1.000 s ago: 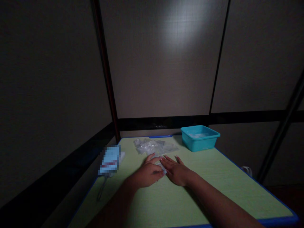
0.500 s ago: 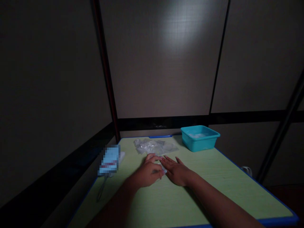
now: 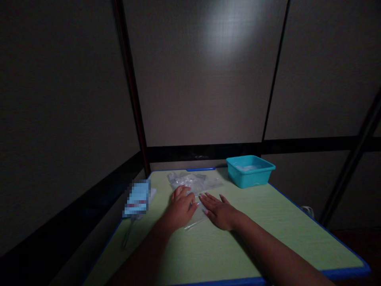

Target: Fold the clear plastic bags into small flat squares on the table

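One bare left hand (image 3: 181, 207) curls over a clear, flat plastic bag (image 3: 195, 221), grip unclear from here; the right hand (image 3: 220, 213) lies outstretched, unclenched.

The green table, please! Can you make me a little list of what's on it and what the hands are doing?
Table: green top with a blue edge
Left hand: fingers bent, at the left of a clear plastic sheet; its grip is unclear
Right hand: palm down, fingers spread, beside the sheet
Farther back: a crinkly heap of clear plastic
Back right: teal tub, something whitish inside, too unclear to name
Far left: light-blue thing, blurred into squares
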`<state>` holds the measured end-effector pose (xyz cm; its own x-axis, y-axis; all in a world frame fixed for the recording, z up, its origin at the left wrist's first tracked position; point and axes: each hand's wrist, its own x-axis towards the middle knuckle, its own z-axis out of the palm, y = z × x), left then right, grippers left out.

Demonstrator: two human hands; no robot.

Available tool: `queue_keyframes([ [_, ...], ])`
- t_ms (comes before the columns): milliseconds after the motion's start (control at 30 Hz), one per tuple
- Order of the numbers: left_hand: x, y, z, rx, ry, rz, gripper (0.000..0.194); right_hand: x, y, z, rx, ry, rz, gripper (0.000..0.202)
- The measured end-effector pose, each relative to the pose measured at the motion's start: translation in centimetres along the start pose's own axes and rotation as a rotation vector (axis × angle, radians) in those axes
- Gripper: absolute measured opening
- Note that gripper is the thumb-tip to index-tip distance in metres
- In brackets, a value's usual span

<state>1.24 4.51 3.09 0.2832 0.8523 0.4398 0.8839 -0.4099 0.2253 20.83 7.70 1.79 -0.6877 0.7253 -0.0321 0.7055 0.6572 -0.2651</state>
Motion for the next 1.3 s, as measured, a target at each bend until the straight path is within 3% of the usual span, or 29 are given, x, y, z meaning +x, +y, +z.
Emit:
queue_keyframes([
  [67,-0.2,-0.1,0.2,0.084,-0.012,-0.061,0.018,0.0,0.1,0.1,0.002,0.006,-0.005,0.055],
  [167,-0.5,-0.4,0.5,0.131,-0.094,-0.092,0.039,0.0,0.1,0.1,0.007,0.005,-0.011,0.055],
  [400,-0.5,-1.0,0.6,0.068,-0.248,-0.077,0.074,0.0,0.1,0.1,0.026,0.008,-0.008,0.055],
  [700,-0.5,-1.2,0.3,0.035,-0.312,-0.050,0.093,0.2,0.5,0.3,0.036,0.027,-0.030,0.054],
  [1100,-0.7,-1.3,-0.1,0.001,-0.344,-0.046,0.085,0.1,0.6,0.0,0.060,-0.007,-0.013,0.055],
  [1300,-0.4,-0.8,-0.1,0.013,-0.225,-0.016,0.047,0.1,0.4,-0.3,0.077,-0.016,-0.020,0.056],
])
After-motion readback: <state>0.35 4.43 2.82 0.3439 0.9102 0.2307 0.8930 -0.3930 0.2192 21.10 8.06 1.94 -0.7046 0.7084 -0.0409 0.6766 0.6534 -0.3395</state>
